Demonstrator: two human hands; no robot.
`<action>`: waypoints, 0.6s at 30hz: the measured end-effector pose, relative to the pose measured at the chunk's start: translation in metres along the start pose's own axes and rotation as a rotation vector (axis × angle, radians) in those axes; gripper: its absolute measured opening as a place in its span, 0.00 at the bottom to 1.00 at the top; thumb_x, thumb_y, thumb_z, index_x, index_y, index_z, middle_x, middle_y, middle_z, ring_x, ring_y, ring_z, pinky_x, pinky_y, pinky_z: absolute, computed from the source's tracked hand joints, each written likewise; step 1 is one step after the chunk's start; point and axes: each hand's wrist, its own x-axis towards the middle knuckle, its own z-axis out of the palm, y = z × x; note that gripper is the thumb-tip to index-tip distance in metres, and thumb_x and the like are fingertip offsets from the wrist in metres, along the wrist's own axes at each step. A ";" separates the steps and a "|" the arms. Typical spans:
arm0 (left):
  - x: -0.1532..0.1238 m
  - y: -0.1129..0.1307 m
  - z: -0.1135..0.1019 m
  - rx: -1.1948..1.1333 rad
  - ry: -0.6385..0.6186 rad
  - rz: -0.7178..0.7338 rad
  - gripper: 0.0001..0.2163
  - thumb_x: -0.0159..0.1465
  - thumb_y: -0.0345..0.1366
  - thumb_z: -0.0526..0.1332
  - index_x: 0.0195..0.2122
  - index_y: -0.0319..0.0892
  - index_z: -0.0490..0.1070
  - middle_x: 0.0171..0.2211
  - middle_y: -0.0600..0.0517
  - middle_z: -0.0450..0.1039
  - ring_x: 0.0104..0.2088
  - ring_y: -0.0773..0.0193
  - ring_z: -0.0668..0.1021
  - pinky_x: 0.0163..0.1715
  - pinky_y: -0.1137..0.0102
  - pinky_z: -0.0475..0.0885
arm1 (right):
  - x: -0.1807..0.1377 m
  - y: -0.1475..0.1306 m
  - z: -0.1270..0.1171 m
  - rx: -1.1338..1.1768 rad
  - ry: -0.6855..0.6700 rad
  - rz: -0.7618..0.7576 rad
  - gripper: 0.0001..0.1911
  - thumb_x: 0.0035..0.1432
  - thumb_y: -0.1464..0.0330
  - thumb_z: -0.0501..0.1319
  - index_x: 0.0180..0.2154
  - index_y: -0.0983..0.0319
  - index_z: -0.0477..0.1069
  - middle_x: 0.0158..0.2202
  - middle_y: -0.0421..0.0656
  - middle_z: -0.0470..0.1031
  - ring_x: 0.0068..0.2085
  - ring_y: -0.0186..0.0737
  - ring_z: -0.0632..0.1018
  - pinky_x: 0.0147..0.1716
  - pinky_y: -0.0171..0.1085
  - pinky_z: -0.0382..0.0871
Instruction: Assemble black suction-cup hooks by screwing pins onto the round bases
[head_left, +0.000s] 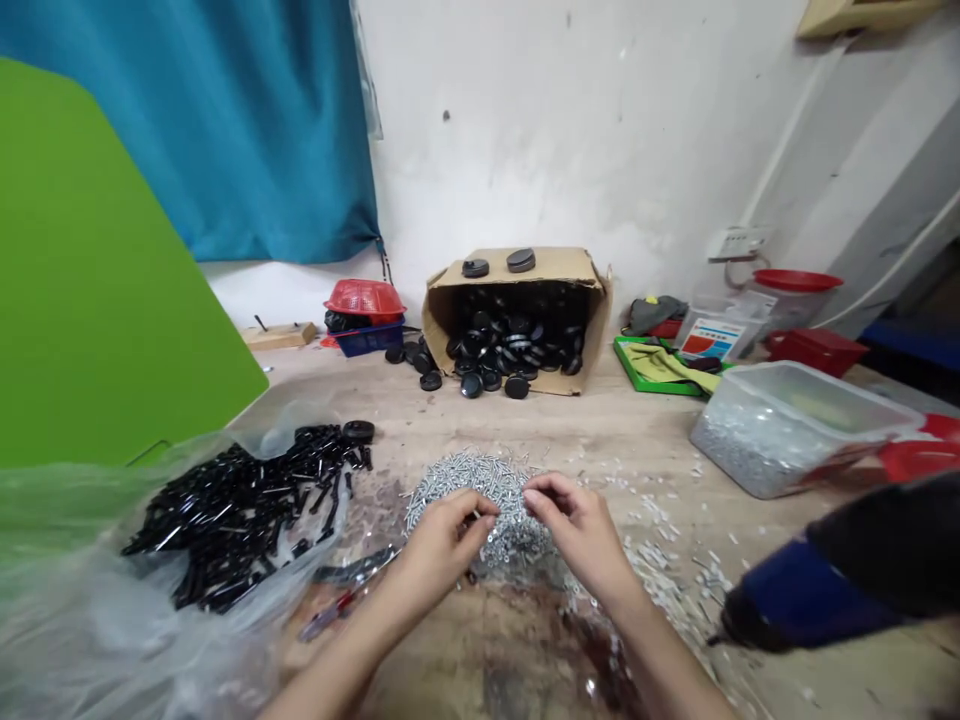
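Observation:
A heap of small silver screws (480,480) lies in the middle of the wooden bench (600,420). My left hand (446,540) rests on the heap's near left side with its fingers curled and pinched together. My right hand (577,525) sits on the near right side, fingers also bent and pinched into the screws. What each pinch holds is too small to make out. To the left, a pile of black pins (240,505) lies on a clear plastic bag (90,620).
A tipped cardboard box (517,320) spills black round discs at the back. A clear tub (795,425) with screws stands at the right, a blue and black power tool (832,585) nearer. A green panel (90,300) stands left; a screwdriver (341,605) lies by my left wrist.

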 end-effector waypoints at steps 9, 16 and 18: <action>0.133 -0.074 0.012 0.132 -0.136 0.036 0.08 0.64 0.36 0.58 0.39 0.38 0.72 0.36 0.50 0.74 0.36 0.63 0.76 0.39 0.64 0.72 | 0.124 0.058 0.061 -0.144 0.445 0.113 0.19 0.50 0.69 0.58 0.46 0.64 0.67 0.48 0.52 0.67 0.43 0.44 0.74 0.44 0.42 0.69; 0.223 -0.132 0.003 0.280 0.041 0.008 0.15 0.64 0.39 0.57 0.51 0.40 0.66 0.50 0.45 0.69 0.45 0.58 0.75 0.44 0.57 0.72 | 0.210 0.096 0.052 -0.342 0.530 0.212 0.22 0.55 0.70 0.61 0.52 0.67 0.63 0.52 0.55 0.64 0.53 0.50 0.69 0.53 0.48 0.64; 0.242 -0.145 -0.003 0.320 0.123 -0.012 0.16 0.64 0.39 0.57 0.52 0.41 0.65 0.53 0.45 0.67 0.48 0.56 0.73 0.46 0.55 0.71 | 0.231 0.106 0.044 -0.421 0.490 0.226 0.21 0.58 0.67 0.60 0.53 0.64 0.63 0.54 0.51 0.64 0.53 0.49 0.69 0.52 0.51 0.65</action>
